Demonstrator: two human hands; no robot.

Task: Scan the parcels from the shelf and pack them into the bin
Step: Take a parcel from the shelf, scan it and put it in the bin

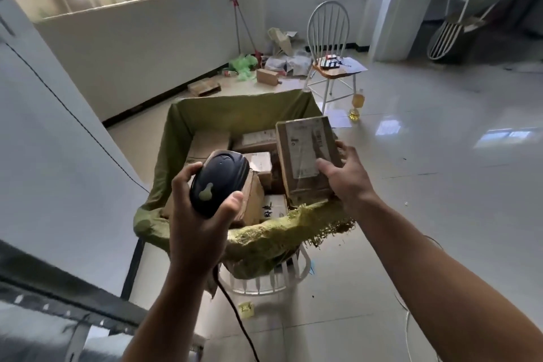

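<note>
My left hand [196, 223] grips a dark handheld barcode scanner [219, 182], its head aimed forward over the bin, its black cord hanging down to the floor. My right hand [346, 176] holds a flat brown cardboard parcel [305, 159] upright by its right edge, white label facing me, above the bin's right side. The bin [205, 114] is an open box lined with green cloth. It rests on a white stool and holds several cardboard parcels [258, 164].
A grey shelf frame [58, 282] runs along the lower left beside a white panel. Beyond the bin stand a white chair [329, 47] with items on its seat, a bottle of yellow liquid [357, 104] and scattered boxes and rubbish near the wall. Glossy tiled floor lies to the right.
</note>
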